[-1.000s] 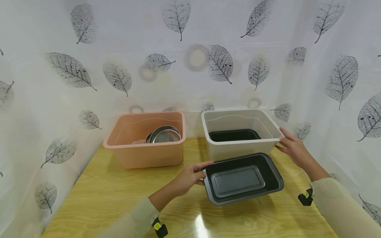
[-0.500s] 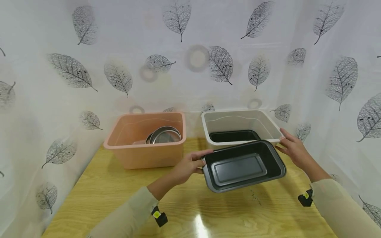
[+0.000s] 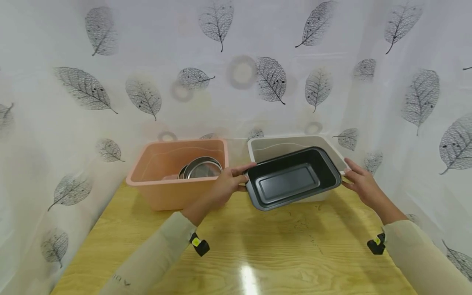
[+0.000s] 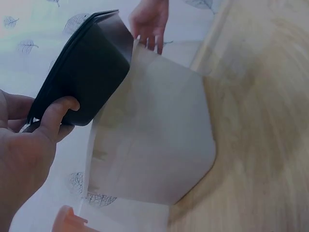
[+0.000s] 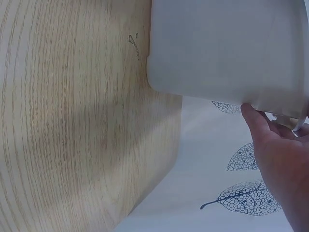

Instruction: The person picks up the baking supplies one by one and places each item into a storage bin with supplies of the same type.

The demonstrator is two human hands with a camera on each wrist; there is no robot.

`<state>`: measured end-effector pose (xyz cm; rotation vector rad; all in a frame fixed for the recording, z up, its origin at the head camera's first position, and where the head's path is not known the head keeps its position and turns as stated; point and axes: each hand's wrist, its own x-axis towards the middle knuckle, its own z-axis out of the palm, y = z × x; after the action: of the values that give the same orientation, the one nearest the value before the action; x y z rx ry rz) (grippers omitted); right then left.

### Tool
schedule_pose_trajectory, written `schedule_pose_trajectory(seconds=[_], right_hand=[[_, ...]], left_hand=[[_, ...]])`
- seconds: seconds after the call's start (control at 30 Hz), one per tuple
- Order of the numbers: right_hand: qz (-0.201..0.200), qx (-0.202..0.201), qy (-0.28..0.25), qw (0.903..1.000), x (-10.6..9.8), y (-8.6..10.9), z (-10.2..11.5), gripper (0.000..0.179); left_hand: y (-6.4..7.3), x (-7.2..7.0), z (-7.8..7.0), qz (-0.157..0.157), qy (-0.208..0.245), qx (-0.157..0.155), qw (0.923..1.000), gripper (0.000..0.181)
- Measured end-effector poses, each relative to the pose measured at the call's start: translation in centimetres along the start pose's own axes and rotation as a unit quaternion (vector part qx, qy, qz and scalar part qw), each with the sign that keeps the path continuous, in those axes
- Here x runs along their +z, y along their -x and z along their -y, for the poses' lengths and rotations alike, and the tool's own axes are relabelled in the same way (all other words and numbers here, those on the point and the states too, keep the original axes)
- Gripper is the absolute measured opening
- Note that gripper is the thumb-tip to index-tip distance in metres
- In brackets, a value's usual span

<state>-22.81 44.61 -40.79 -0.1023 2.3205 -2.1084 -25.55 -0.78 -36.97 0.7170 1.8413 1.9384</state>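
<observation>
My left hand (image 3: 226, 184) grips a dark grey loaf pan (image 3: 289, 182) by its left end, thumb and fingers on either side of the rim. The pan hangs tilted in front of and over the front edge of a white plastic bin (image 3: 271, 151), its hollow side facing me. In the left wrist view, the dark underside of the loaf pan (image 4: 96, 67) shows. My right hand (image 3: 363, 184) holds the bin's right rim, and the right wrist view has its thumb under that rim. The held pan hides most of the bin's inside.
A pink-orange plastic bin (image 3: 173, 194) stands left of the white one, with round shiny metal pans (image 3: 204, 167) inside. Both stand on a wooden table (image 3: 221, 254). A leaf-patterned white curtain (image 3: 155, 49) hangs close behind and along both sides.
The left hand has raised the loaf pan from low over the table up to the front of the white bin, covering the dark pan seen inside it before. The right hand keeps its place.
</observation>
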Motion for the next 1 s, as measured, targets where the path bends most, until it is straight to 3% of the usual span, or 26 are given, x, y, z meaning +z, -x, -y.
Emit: schedule_pose_trajectory(seconds=[0.17,0.37,0.63,1.0], right_hand=[[0.017,-0.018,-0.037,0.999,0.0,0.1,0.1,0.073],[0.014,-0.009,-0.012,0.9998,-0.1,0.1,0.4,0.073],[0.017,-0.005,-0.002,0.9998,0.0,-0.3,0.2,0.073],[0.005,0.009,0.005,0.9999,0.0,-0.2,0.1,0.072]], left_hand=[[-1.4,-1.3,-0.7,-0.015,-0.025,-0.001,0.9996,0.047],[-3.8,-2.5,-1.4,-0.016,-0.02,0.006,0.9997,0.049],[-6.6,-2.7,-2.4,-0.004,-0.027,-0.008,0.9996,0.05],[-10.4,-2.7,-2.4,0.021,-0.043,-0.025,0.9985,0.05]])
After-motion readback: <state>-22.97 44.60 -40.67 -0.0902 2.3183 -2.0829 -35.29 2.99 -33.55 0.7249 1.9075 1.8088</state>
